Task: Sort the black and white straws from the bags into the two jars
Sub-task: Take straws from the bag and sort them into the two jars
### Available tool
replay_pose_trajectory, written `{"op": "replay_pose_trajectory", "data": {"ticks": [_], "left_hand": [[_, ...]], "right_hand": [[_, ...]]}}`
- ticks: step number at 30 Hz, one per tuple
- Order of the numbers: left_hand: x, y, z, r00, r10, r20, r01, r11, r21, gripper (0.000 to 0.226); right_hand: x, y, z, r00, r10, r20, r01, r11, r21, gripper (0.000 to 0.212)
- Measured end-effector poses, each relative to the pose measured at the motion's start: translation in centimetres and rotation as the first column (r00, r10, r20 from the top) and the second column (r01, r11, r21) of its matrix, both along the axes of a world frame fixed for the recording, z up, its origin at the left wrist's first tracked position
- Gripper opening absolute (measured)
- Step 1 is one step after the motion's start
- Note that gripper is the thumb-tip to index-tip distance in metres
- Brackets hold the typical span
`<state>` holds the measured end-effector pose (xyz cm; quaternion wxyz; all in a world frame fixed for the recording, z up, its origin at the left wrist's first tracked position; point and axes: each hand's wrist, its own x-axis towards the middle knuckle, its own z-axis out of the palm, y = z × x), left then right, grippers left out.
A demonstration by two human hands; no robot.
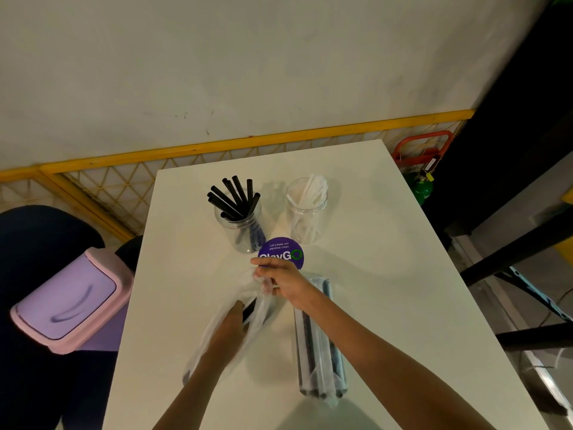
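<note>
Two clear jars stand at the far middle of the white table. The left jar holds several black straws; the right jar holds several white straws. A clear plastic bag lies left of centre. My right hand pinches its open top edge. My left hand reaches inside the bag, its fingers around a black straw. A second clear bag with black and white straws lies to the right, partly under my right forearm.
A round purple sticker sits on the table in front of the jars. A pink and purple bin stands left of the table. A yellow mesh fence runs behind. Dark furniture stands to the right.
</note>
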<state>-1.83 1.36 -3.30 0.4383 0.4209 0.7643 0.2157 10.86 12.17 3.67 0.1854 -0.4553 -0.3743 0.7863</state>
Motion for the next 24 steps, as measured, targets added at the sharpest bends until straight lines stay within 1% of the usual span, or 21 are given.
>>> {"op": "replay_pose_trajectory", "data": {"ticks": [1, 2, 3, 4, 5, 6, 7, 10, 13, 16, 17, 20, 21, 22, 23, 24], "left_hand": [[0.0, 0.0, 0.1, 0.998, 0.004, -0.056, -0.003, 1.000, 0.011, 0.022], [-0.1, 0.0, 0.1, 0.990, -0.043, -0.133, 0.045, 0.999, 0.009, 0.019], [-0.1, 0.1, 0.3, 0.977, -0.103, -0.186, 0.099, 0.995, -0.031, 0.016], [0.0, 0.1, 0.8, 0.961, -0.158, -0.226, 0.144, 0.987, -0.077, 0.018], [-0.1, 0.3, 0.8, 0.946, -0.195, -0.260, 0.169, 0.979, -0.118, 0.025], [0.0, 0.4, 1.1, 0.931, -0.214, -0.296, 0.184, 0.975, -0.126, 0.032], [0.0, 0.5, 1.4, 0.931, -0.203, -0.303, 0.172, 0.977, -0.125, 0.036], [0.0, 0.4, 2.1, 0.943, -0.138, -0.301, 0.137, 0.990, -0.025, 0.033], [-0.2, 0.2, 2.5, 0.974, -0.015, -0.228, 0.041, 0.993, 0.107, 0.028], [-0.2, 0.3, 3.4, 0.995, 0.076, -0.065, -0.061, 0.977, 0.205, 0.021], [-0.2, 0.3, 3.8, 0.996, 0.092, -0.014, -0.086, 0.970, 0.227, 0.019], [-0.2, 1.1, 5.4, 0.986, 0.147, 0.083, -0.165, 0.944, 0.286, 0.024], [-0.3, 1.4, 6.0, 0.982, 0.160, 0.098, -0.183, 0.934, 0.308, 0.027], [-0.4, 1.9, 6.6, 0.980, 0.168, 0.105, -0.194, 0.924, 0.330, 0.030], [-0.5, 2.3, 7.3, 0.976, 0.179, 0.120, -0.211, 0.911, 0.355, 0.033], [-0.7, 2.8, 8.0, 0.969, 0.198, 0.150, -0.241, 0.895, 0.376, 0.033]], "right_hand": [[0.0, 0.1, 0.1, 1.000, -0.008, -0.003, 0.008, 1.000, 0.005, 0.029], [0.0, 0.1, 0.2, 1.000, -0.016, -0.004, 0.016, 1.000, 0.011, 0.028], [0.0, 0.2, 0.2, 1.000, -0.022, -0.005, 0.022, 1.000, 0.017, 0.028], [0.0, 0.2, 0.3, 1.000, -0.025, -0.008, 0.026, 0.999, 0.024, 0.028], [0.0, 0.2, 0.3, 0.999, -0.029, -0.014, 0.030, 0.999, 0.025, 0.028], [-0.1, 0.2, 0.3, 0.999, -0.034, -0.024, 0.034, 0.999, 0.023, 0.028], [-0.1, 0.2, 0.4, 0.999, -0.038, -0.029, 0.039, 0.999, 0.021, 0.028], [-0.2, 0.4, 0.3, 0.998, -0.060, -0.027, 0.060, 0.998, 0.027, 0.028], [-0.1, 0.4, 0.3, 0.997, -0.078, -0.011, 0.078, 0.997, 0.022, 0.029], [-0.1, 0.0, -0.4, 0.994, -0.072, 0.081, 0.071, 0.997, 0.022, 0.028], [-0.1, -0.1, -0.6, 0.991, -0.051, 0.126, 0.048, 0.999, 0.024, 0.029], [-0.1, -0.6, -1.0, 0.965, 0.052, 0.258, -0.065, 0.997, 0.039, 0.029], [0.0, -0.7, -1.0, 0.946, 0.090, 0.313, -0.121, 0.989, 0.083, 0.028], [0.0, -0.6, -1.1, 0.913, 0.124, 0.389, -0.200, 0.966, 0.162, 0.027], [0.2, -0.6, -1.1, 0.862, 0.138, 0.488, -0.297, 0.917, 0.265, 0.026], [0.3, -0.5, -1.2, 0.794, 0.116, 0.597, -0.396, 0.844, 0.362, 0.027]]}}
